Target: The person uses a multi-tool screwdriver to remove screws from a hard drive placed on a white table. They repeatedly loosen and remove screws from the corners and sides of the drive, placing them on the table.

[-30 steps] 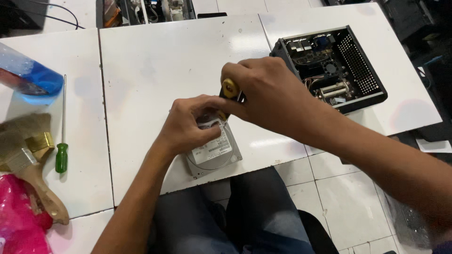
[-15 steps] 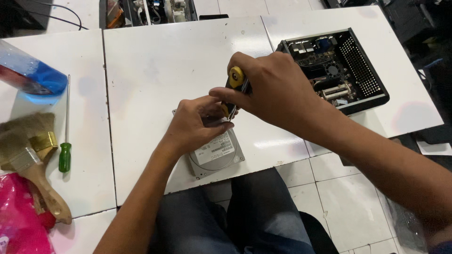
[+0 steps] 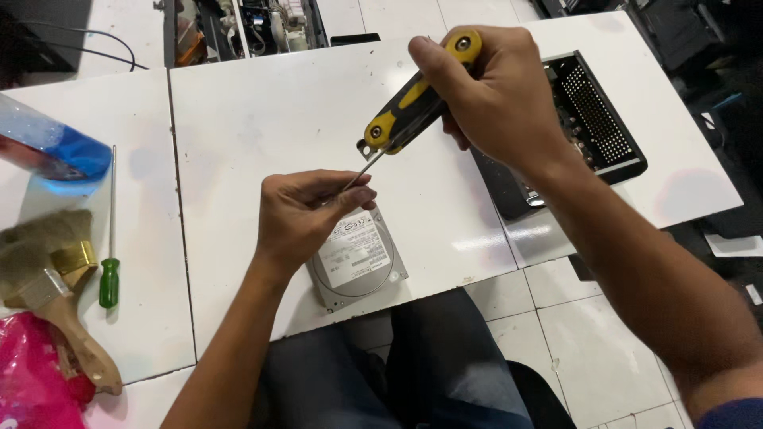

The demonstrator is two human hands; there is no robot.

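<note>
A silver hard drive (image 3: 362, 262) with a white label lies flat at the near edge of the white table (image 3: 262, 119). My left hand (image 3: 306, 213) rests on its upper left part, fingers curled at the tip of a screwdriver shaft. My right hand (image 3: 497, 99) is raised above the table and grips the yellow and black handle of that screwdriver (image 3: 413, 107), which slants down to the left toward my left fingertips.
An open black computer case (image 3: 592, 119) sits right of the drive, behind my right arm. At left lie a green-handled screwdriver (image 3: 110, 254), two wooden-handled brushes (image 3: 52, 278), a pink bag (image 3: 28, 381) and a blue and clear object (image 3: 48, 147). More electronics stand at the back.
My right hand has lifted the screwdriver up and away from the drive, so the handle now points up and right. My left hand stays on the drive, fingers at the shaft tip.
</note>
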